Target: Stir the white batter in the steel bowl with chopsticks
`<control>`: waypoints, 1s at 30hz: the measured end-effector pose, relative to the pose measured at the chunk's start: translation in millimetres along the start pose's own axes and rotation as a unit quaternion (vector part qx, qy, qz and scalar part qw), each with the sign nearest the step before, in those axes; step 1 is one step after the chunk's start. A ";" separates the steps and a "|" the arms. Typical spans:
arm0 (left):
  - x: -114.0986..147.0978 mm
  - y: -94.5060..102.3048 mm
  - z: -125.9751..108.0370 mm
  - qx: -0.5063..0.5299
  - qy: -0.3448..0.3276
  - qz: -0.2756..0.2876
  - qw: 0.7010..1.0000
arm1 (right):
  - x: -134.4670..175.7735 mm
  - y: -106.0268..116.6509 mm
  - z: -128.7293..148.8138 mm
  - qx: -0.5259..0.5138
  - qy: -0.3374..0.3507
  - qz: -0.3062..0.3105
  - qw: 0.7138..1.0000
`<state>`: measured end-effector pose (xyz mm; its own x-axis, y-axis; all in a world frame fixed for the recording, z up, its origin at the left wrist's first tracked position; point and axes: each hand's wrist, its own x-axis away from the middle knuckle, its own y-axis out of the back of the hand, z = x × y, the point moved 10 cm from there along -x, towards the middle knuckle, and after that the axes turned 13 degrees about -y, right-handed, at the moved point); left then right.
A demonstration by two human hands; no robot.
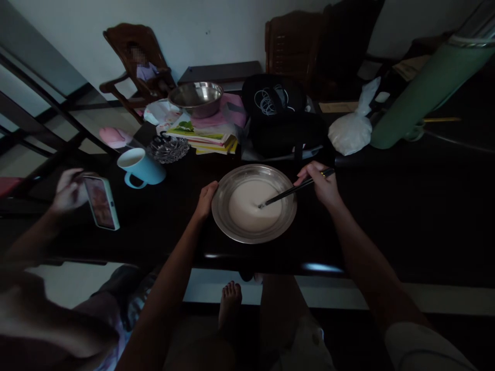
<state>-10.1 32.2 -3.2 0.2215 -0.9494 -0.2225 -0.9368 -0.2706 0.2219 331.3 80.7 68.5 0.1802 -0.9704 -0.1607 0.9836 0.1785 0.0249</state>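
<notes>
A wide metal bowl point(221, 220) stands near the front edge of the dark table, with a pale, milky liquid point(247, 211) in it. My left hand point(207, 198) grips the bowl's left rim, its thumb side at the edge. Held in my right hand point(320, 184) is a pair of dark chopsticks point(286, 192). They slant down to the left over the bowl's right rim, and their tips dip into the liquid near its middle. The fingers of my right hand are closed round the upper part of the chopsticks.
A light blue mug point(144, 169), a glass dish point(170, 149), books point(204, 139) and another metal bowl point(197, 98) stand back left. Behind are black bags point(284, 118), a knotted plastic bag point(351, 133) and a tall green flask point(421, 87). At left another person's hand point(69, 193) holds a phone point(102, 203).
</notes>
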 end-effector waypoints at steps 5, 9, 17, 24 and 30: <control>-0.4 -0.1 -2.2 0.005 -0.003 -0.004 1.000 | 2.3 -13.4 3.7 0.036 0.011 0.047 0.998; 0.0 0.2 -4.5 0.004 -0.002 -0.005 1.000 | 0.6 -1.7 2.5 0.008 0.007 0.004 1.000; -0.2 0.7 -2.5 0.008 0.001 -0.009 1.000 | 1.2 -11.3 2.2 0.034 0.009 0.041 0.999; -0.5 -1.0 -1.2 0.012 0.004 0.001 1.000 | 0.9 -10.6 1.6 0.027 -0.008 0.043 0.999; -0.4 -2.5 -4.0 0.016 -0.001 0.003 1.000 | -1.4 2.2 0.2 0.010 -0.005 -0.007 1.000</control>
<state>-6.7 32.6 0.1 0.2143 -0.9508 -0.2236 -0.9463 -0.2588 0.1939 333.2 82.4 68.9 0.1672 -0.9744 -0.1504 0.9858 0.1627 0.0420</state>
